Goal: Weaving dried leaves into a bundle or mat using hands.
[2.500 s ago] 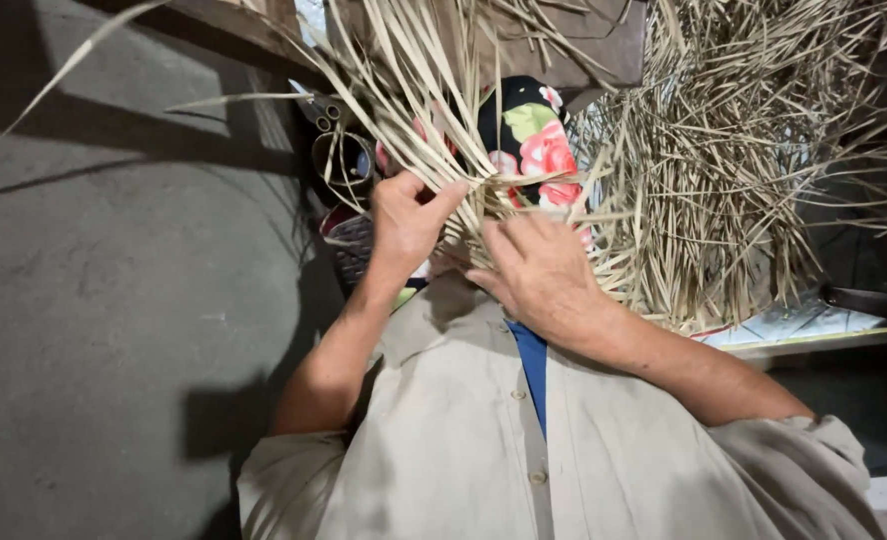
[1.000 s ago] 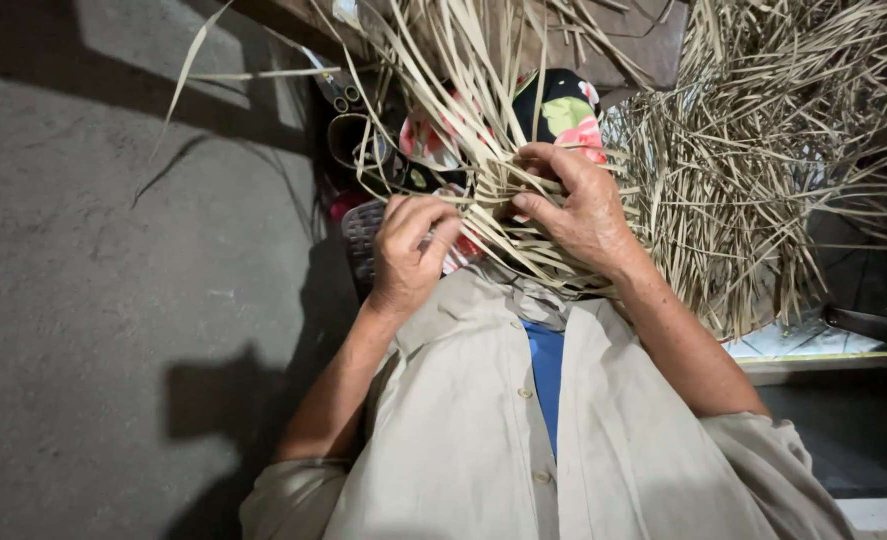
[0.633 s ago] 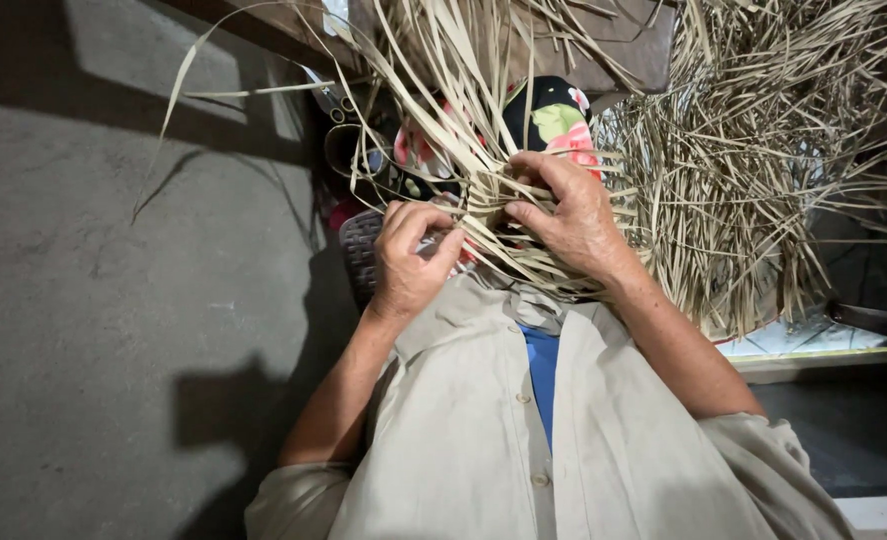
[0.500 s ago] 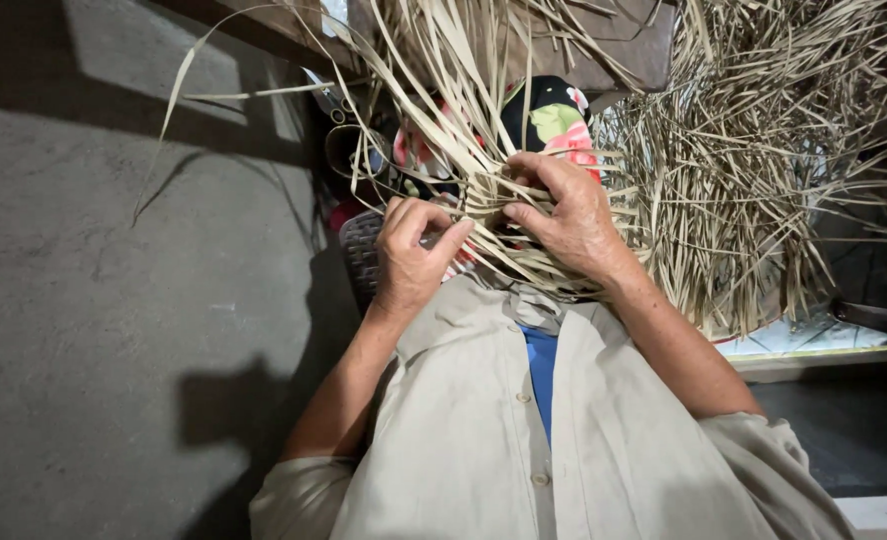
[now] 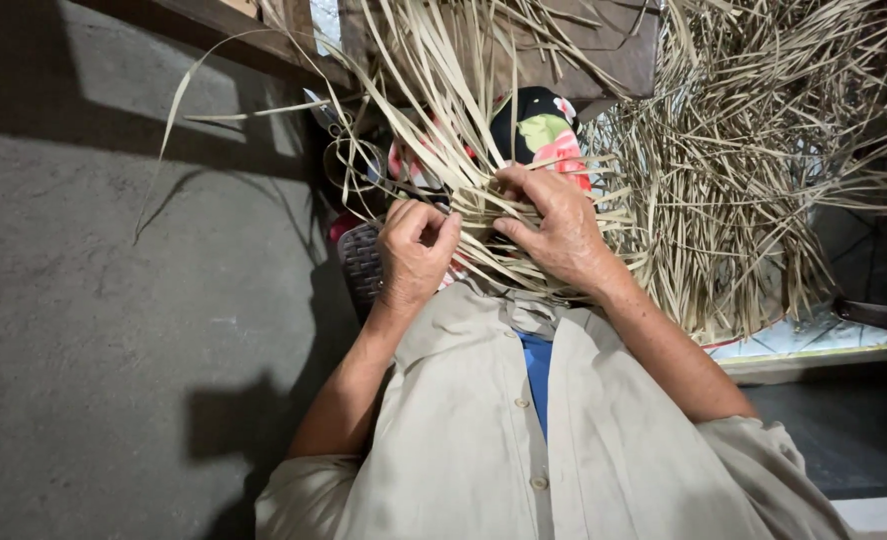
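A partly woven mat of dried, pale palm strips [image 5: 464, 150] lies in front of me, its loose ends fanning upward. My left hand [image 5: 414, 250] is curled at the weave's near edge, thumb and fingers pinching a strip. My right hand [image 5: 556, 228] rests just to its right, fingers bent and pressing down on crossed strips, holding them in place. The two hands almost touch. My beige shirt [image 5: 524, 430] over a blue top fills the lower middle.
A big loose heap of dried strips [image 5: 754, 170] piles up at the right. A black cloth with green and pink flowers [image 5: 544, 125] shows behind the weave. A dark ribbed sandal-like object [image 5: 362, 265] lies left of my hands. Grey concrete floor [image 5: 114, 320] spreads left; a wooden beam [image 5: 214, 35] crosses the top.
My left hand has come down from a raised strip and closed in beside my right hand at the weave. The right hand has shifted slightly and keeps pressing the strips.
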